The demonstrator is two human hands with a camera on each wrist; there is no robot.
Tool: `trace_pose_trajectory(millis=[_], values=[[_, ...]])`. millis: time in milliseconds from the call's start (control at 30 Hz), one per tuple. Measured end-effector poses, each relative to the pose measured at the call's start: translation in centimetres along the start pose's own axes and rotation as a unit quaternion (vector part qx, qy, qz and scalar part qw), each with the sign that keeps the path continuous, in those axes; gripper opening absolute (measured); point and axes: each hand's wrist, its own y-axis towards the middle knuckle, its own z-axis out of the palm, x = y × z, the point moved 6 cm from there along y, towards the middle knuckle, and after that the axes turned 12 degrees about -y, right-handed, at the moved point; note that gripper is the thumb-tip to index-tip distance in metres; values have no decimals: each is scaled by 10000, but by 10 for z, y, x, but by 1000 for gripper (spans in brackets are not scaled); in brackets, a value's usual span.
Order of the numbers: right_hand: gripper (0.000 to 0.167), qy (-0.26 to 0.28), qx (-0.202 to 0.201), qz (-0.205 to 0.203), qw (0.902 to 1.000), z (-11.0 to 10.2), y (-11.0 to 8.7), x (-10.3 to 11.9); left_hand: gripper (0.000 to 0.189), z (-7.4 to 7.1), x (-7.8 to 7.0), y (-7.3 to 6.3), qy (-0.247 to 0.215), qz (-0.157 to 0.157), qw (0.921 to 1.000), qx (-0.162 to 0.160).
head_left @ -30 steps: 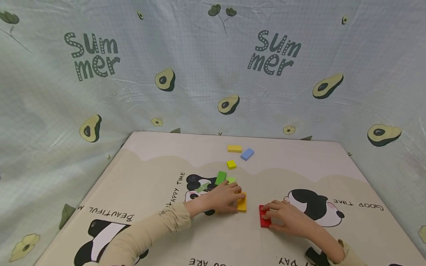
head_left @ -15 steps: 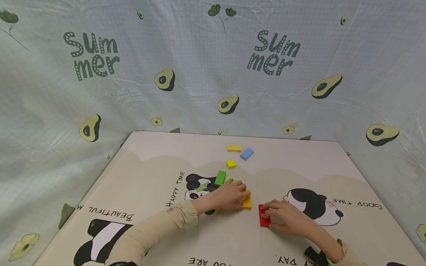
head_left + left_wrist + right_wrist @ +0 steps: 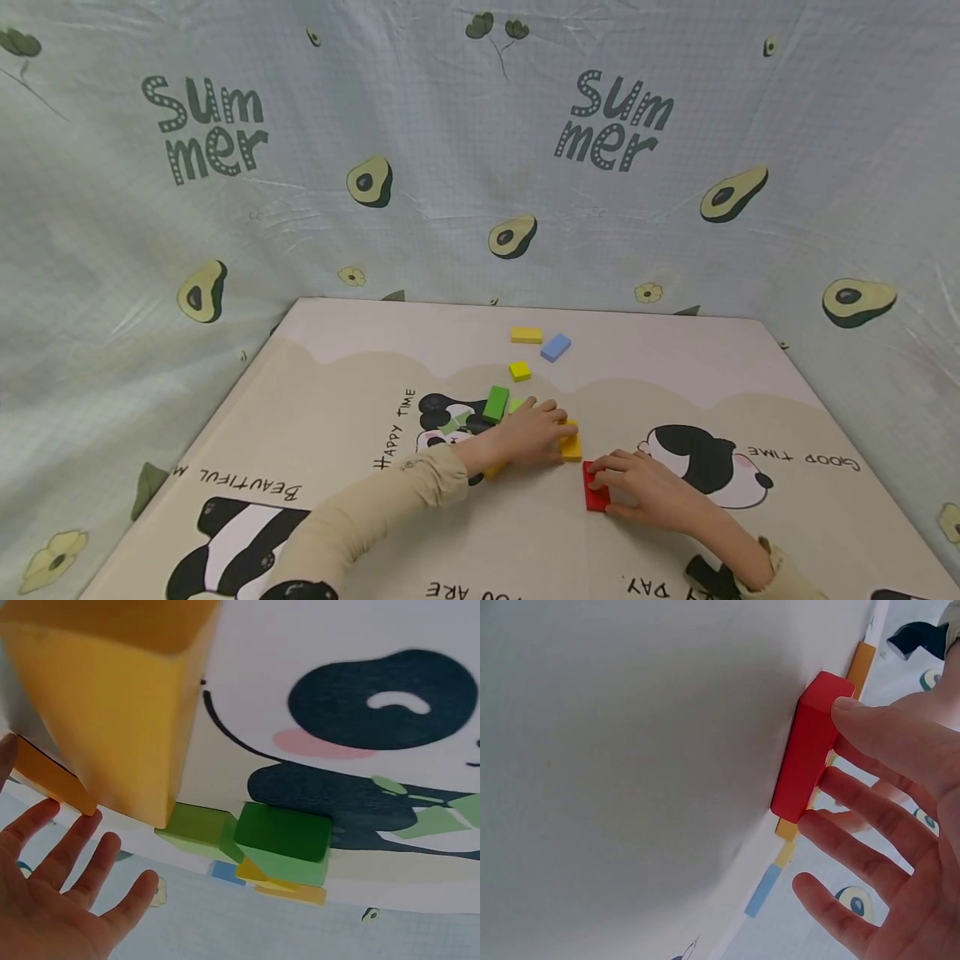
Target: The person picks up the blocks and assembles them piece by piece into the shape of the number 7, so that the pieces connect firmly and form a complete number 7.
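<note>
My left hand (image 3: 528,433) grips an orange block (image 3: 572,448) on the panda-printed table, its thumb and fingertips at opposite sides of it in the left wrist view. A second orange block (image 3: 112,712) looms large there, close to the camera; in the head view it is mostly hidden beneath that hand. To the right, my right hand (image 3: 648,492) holds a red block (image 3: 596,492), thumb at its near end and fingertips along its side. The red block (image 3: 806,750) lies on the tabletop, just short of the orange one.
Beyond the left hand lie a green block (image 3: 496,403) and a partly hidden light green block (image 3: 199,829). Farther back are a small yellow block (image 3: 520,371), a longer yellow block (image 3: 527,335) and a blue block (image 3: 556,347). A printed cloth (image 3: 420,108) hangs behind the table.
My left hand has slid the orange block rightward and slightly away, nearer to the red block. The right hand and the red block have stayed in place.
</note>
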Motion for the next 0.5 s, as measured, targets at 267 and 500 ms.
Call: trace_pose_trajectory(millis=[267, 500], values=[[24, -15, 1, 65, 10000, 0, 1, 0, 38, -5, -4, 4, -37, -56, 9999, 144], [25, -82, -31, 33, 10000, -1, 1, 1, 40, -3, -6, 7, -105, -45, 9999, 34]])
